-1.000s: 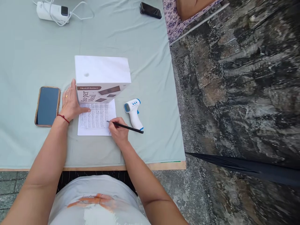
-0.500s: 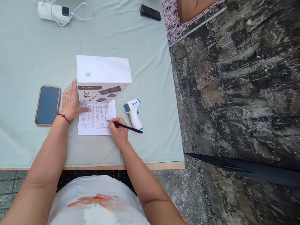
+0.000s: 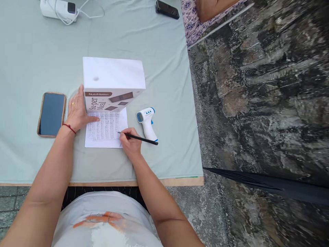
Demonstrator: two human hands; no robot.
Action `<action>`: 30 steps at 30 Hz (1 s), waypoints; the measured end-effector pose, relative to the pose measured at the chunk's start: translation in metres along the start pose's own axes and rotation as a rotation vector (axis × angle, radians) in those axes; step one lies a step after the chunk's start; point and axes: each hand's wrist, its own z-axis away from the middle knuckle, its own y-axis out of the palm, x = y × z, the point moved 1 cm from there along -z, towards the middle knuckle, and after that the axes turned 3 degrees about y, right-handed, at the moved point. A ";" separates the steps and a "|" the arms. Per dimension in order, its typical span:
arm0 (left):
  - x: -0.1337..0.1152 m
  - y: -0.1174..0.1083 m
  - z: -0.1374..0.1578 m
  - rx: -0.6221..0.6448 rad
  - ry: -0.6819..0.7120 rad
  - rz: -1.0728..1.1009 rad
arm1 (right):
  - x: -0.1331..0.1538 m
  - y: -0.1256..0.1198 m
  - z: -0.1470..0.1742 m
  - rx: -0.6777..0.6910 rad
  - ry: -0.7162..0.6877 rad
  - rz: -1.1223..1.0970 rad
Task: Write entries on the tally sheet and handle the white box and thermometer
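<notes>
My right hand (image 3: 130, 141) is closed round a black pen (image 3: 144, 139), its tip at the right part of a white sheet of paper (image 3: 102, 143) covered in dense handwriting. My left hand (image 3: 77, 110) lies with fingers stretched along the left side of a white box (image 3: 114, 73) marked "NutriMotion Super Meal"; the thumb rests on the sheet. The box stands over the far part of the paper and hides it. Left of that hand lies a smartphone (image 3: 51, 115) with a dark screen. A white and blue infrared thermometer (image 3: 146, 121) lies right of the paper.
At the far left of the cloth-covered table (image 3: 164, 161) is a white device (image 3: 58, 9) with a cable. A black object (image 3: 167, 9) lies at the far right. Past the table's right edge are a stone wall (image 3: 257, 96) and a dark strap (image 3: 257, 183).
The view has shifted slightly, so the things on the table appear a little displaced. Both hands keep the same places, with the pen still at the sheet.
</notes>
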 end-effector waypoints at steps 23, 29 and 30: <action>-0.007 -0.005 -0.001 0.047 -0.019 -0.020 | -0.002 0.000 0.000 -0.056 0.035 -0.025; -0.004 -0.003 0.000 0.020 -0.013 -0.004 | -0.003 0.002 0.001 -0.032 0.028 0.004; -0.005 -0.004 -0.001 0.022 -0.016 -0.008 | -0.004 0.001 0.001 -0.037 0.017 0.010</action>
